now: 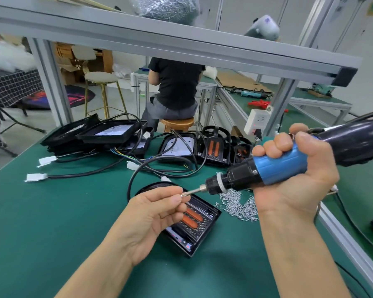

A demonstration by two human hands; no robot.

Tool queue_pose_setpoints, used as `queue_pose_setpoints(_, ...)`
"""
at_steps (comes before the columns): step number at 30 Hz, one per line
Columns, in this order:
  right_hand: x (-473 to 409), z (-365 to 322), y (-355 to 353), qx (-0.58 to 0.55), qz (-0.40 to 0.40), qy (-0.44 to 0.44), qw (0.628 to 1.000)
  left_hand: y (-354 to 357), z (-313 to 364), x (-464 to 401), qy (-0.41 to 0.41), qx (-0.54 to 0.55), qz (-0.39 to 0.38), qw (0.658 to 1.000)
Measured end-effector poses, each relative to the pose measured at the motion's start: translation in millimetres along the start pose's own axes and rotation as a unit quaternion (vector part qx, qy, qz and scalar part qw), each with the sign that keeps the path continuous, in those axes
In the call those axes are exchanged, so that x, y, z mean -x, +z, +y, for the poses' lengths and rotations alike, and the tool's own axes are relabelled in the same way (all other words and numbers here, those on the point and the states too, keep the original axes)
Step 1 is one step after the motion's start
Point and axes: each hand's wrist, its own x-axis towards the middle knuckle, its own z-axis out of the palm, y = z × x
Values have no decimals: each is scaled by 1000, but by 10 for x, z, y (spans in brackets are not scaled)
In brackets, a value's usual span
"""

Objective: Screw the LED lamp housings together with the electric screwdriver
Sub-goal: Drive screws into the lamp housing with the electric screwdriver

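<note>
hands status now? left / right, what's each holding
Left hand: fingertips pinch a screw at the bit tip.
Right hand: grips the electric screwdriver.

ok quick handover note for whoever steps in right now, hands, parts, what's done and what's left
Right hand grips the electric screwdriver, raised off the bench.
Left hand pinches a screw at the bit tip.
Open lamp housing lies on the green mat under the hands; loose screw pile to its right; more housings wait at the back.
Done: screw being loaded on the bit.
Left: drive it into the near housing, then the rest.
</note>
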Motion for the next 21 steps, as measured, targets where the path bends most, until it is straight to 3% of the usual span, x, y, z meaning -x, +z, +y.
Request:
queue_pose_setpoints(8, 43, 129, 66, -1, -9, 10, 1000, -101, -23, 40, 10, 29, 23, 999)
queue_pose_setpoints(13, 64, 282, 140, -5, -34, 16, 999, -202, 7, 61, 83, -26, 45, 995)
queue_pose_setpoints(18, 77, 517, 200, 6, -56, 35, 998, -385, 110, 63, 156, -194, 84, 965)
queue_pose_setpoints(21, 70, 642, 191, 29, -62, 37, 997, -483, 144, 52, 195, -381, 130, 894)
